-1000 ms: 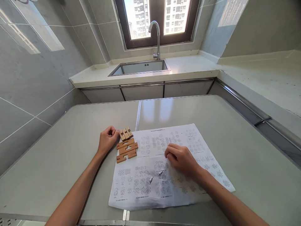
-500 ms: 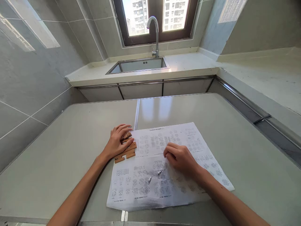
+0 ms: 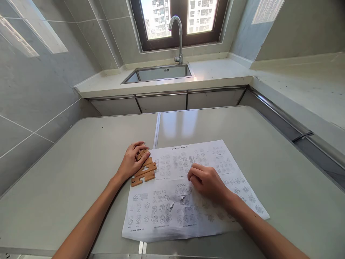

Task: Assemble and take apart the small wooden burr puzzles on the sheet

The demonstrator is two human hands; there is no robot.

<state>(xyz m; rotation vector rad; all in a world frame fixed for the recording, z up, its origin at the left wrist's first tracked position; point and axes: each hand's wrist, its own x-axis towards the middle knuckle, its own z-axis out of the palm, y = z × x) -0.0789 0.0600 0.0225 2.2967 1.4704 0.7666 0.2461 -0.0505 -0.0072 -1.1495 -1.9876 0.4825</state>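
Note:
Several flat, notched wooden puzzle pieces (image 3: 147, 176) lie in a row at the left edge of a printed sheet (image 3: 161, 187). My left hand (image 3: 132, 160) is over the upper pieces, its thumb and fingers bent round them and partly hiding them. The two nearest pieces show notches and small dark marks. On the middle of the sheet rests my right hand (image 3: 206, 180), loosely curled, with nothing visible in it. Creased and covered with small line diagrams, the sheet has two small torn spots (image 3: 171, 206) near its lower middle.
The sheet lies on a pale table (image 3: 67, 172) with a seam down its middle. Beyond the far edge stands a white counter (image 3: 212, 70) with a sink (image 3: 161, 73) and a tap (image 3: 180, 39). Another counter (image 3: 302, 82) runs along the right, and a tiled wall (image 3: 35, 90) stands left.
My left hand has slid up and slightly left over the pieces, drawing its thumb back and uncovering more of the lower ones. My right hand has not moved.

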